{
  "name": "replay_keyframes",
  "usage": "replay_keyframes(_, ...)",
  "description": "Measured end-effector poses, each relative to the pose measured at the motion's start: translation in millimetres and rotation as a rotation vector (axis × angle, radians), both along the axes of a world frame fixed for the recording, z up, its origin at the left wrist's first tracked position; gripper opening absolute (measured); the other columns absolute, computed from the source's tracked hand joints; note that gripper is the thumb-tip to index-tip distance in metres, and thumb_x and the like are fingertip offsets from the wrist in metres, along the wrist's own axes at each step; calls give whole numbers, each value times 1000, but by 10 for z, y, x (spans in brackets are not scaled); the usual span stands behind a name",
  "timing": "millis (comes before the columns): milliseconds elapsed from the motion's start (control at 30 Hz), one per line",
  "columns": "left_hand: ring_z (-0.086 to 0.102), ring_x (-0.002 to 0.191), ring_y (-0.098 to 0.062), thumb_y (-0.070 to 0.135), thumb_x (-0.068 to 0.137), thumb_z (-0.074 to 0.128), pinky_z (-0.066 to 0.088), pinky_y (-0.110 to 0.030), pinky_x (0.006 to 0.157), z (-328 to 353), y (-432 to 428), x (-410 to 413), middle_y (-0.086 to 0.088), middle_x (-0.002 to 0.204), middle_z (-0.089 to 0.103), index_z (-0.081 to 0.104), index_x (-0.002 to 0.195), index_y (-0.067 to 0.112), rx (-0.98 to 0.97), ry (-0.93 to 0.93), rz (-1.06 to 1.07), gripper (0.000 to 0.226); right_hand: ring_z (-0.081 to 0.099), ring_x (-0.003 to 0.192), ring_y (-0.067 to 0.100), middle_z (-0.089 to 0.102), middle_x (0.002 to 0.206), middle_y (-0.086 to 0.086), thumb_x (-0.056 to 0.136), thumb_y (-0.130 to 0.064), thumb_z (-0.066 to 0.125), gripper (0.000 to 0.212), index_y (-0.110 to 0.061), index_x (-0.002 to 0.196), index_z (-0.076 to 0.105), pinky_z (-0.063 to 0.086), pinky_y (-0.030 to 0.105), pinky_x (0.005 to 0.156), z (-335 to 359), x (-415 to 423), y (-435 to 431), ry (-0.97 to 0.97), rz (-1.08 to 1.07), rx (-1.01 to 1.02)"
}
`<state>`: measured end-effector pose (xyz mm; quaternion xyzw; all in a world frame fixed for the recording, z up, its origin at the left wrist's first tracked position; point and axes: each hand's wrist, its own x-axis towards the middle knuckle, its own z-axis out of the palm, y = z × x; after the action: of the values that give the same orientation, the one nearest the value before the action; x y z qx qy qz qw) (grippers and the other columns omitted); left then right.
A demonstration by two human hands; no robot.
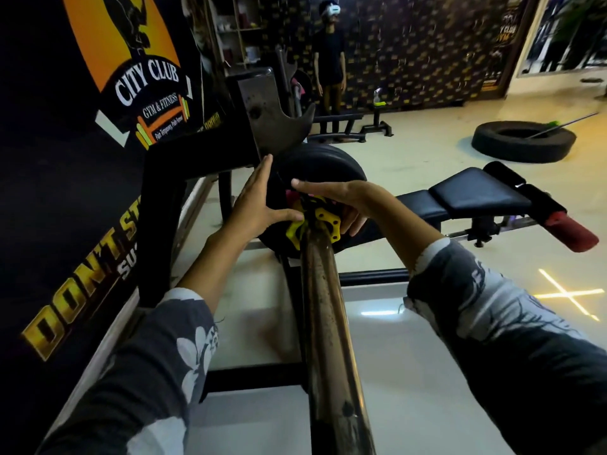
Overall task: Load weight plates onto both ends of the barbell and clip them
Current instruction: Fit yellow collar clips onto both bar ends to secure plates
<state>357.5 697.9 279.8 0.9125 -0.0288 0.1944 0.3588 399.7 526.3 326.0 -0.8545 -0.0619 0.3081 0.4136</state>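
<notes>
A worn steel barbell sleeve [325,323] runs away from me up the middle of the view. A black weight plate [323,165] sits on it, and a yellow clip [323,218] rings the sleeve against the plate. My left hand [256,201] has straight fingers pointing up beside the plate, its thumb touching the clip's left side. My right hand [341,201] reaches over the clip, thumb on top and fingers curled round its right side. Part of the clip is hidden under my right hand.
The bar rests on a black rack [262,116] beside a dark banner wall [65,159]. A black bench [473,195] with a red-tipped roller lies to the right. A tyre [522,141] lies on the pale floor. A person [330,60] stands at the back.
</notes>
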Motion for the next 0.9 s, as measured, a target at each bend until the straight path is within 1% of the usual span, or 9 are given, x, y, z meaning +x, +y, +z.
replay_keyframes(100,6,145,-19,33,62,83,14,-37,116,-5,9,23,-4,158,5,4,149,21,-3,3,7,118,50,120,42,43,137,27,69,-72,57,102,-7,141,26,43,51,97,-24,23,34,-4,-12,-26)
replay_keyframes(200,7,145,-20,35,62,82,15,-39,117,6,1,20,-4,158,5,4,149,21,-19,8,5,118,48,121,43,42,137,27,75,-66,55,92,-6,139,28,43,50,98,-40,18,5,2,-22,45)
replay_keyframes(367,10,144,-20,36,64,82,16,-39,116,-14,-11,7,-4,158,8,5,149,21,-34,-23,7,115,55,115,37,49,135,23,85,-59,44,77,0,134,38,48,46,91,-327,37,-321,94,-89,389)
replay_keyframes(433,10,144,-20,37,63,82,17,-40,117,-19,-5,13,-4,158,8,6,149,21,-34,-26,13,116,62,105,31,58,125,21,84,-54,51,74,4,130,44,53,42,84,-454,27,-407,157,-164,518)
replay_keyframes(533,10,145,-21,37,62,83,17,-43,117,-24,-16,27,-4,158,8,6,149,21,-39,-19,24,117,65,86,28,66,101,18,86,-44,55,61,5,123,52,56,35,72,-482,-4,-420,172,-215,586)
replay_keyframes(667,10,145,-22,37,61,83,16,-44,117,-38,-20,36,-5,158,8,6,149,21,-48,-35,30,117,63,83,25,65,94,15,91,-32,53,40,1,111,57,51,36,81,-522,-19,-420,169,-262,660)
replay_keyframes(733,10,145,-22,37,61,83,16,-43,117,-48,-27,28,-5,158,8,6,149,21,-43,-40,36,117,64,82,23,68,90,13,91,-30,54,30,-2,100,61,52,34,78,-612,-12,-416,198,-282,687)
replay_keyframes(833,10,144,-22,36,62,83,16,-41,116,-63,-28,33,-5,158,9,7,149,20,-44,-51,41,117,64,79,20,73,69,7,91,-28,54,24,-5,87,62,54,31,70,-696,16,-413,210,-296,703)
replay_keyframes(900,10,145,-22,38,60,83,16,-43,118,-76,-19,44,-6,158,9,8,149,20,-48,-57,34,118,64,78,19,71,75,8,90,-26,56,21,-6,86,62,55,29,69,-709,29,-410,202,-318,699)
